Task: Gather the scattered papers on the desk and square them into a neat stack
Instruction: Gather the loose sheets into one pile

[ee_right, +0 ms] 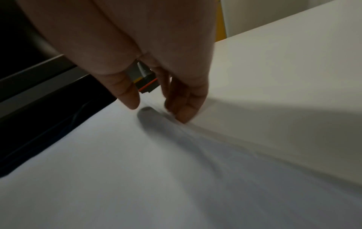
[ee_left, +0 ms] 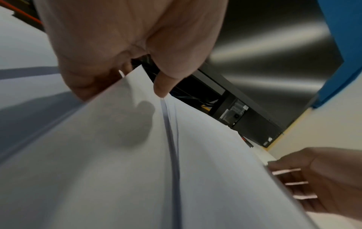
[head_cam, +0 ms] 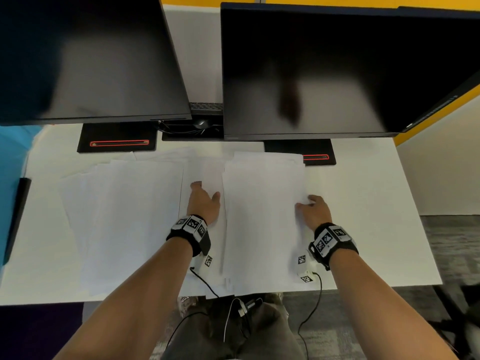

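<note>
On the white desk (head_cam: 363, 203), two hands flank a paper stack (head_cam: 262, 216) — left hand (head_cam: 204, 201) pinching its edge, right hand (head_cam: 315, 210) fingers curled at the opposite edge.

Two black flat-panel monitors, screens dark: left monitor (head_cam: 91, 61), right monitor (head_cam: 337, 71), side by side at the rear of the white bench (head_cam: 368, 229). Each sits on a black rectangular stand base with a red-outlined slot: left base (head_cam: 118, 140), right base (head_cam: 318, 155). Black cables (head_cam: 187, 128) lie tangled between the two monitors. Yellow wall panel (head_cam: 439, 107) behind right monitor. Blue partition (head_cam: 13, 157) at left bench edge. Grey carpet floor (head_cam: 452, 245) right of bench.
</note>
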A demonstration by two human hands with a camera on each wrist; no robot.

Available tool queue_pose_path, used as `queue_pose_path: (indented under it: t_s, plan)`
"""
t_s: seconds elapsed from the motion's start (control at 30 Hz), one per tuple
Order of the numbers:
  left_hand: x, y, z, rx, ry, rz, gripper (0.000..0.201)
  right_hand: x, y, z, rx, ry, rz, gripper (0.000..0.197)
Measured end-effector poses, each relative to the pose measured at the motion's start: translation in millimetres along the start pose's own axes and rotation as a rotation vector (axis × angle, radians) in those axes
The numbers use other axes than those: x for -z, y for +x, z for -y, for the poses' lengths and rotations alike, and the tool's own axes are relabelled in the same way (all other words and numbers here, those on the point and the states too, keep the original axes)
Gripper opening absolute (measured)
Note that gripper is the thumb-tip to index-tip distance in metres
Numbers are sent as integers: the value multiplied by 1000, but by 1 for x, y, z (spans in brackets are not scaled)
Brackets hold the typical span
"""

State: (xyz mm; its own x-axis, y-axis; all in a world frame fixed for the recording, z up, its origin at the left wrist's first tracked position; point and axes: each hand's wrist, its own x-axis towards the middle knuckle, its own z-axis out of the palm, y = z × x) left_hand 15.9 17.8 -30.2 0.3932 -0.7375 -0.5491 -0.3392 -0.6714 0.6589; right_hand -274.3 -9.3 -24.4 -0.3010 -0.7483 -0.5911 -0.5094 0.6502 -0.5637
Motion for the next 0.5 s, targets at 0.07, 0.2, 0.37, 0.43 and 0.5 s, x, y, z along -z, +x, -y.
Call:
queue_pose_path:
  t_s: [0.07, 0.2, 0.37, 0.43, 0.5]
  plan:
    - [-3, -6, 5, 70, -100, -29, 69, -6, -4, 1, -59, -68, -56, 64]
    - [-24, -22, -1, 53, -151, 25, 65, -27, -20, 8, 1, -185, 55, 72]
    - [-16, -23, 5, 28, -16, -105, 59, -15, -23, 5, -86, -263, -36, 65]
    - [-16, -30, 12, 62, 162, -78, 56, -21, -32, 1, -73, -303, 16, 64]
    - [-25, -44, 11, 55, 232, -13, 60, -35, -45, 2, -5, -345, 119, 67]
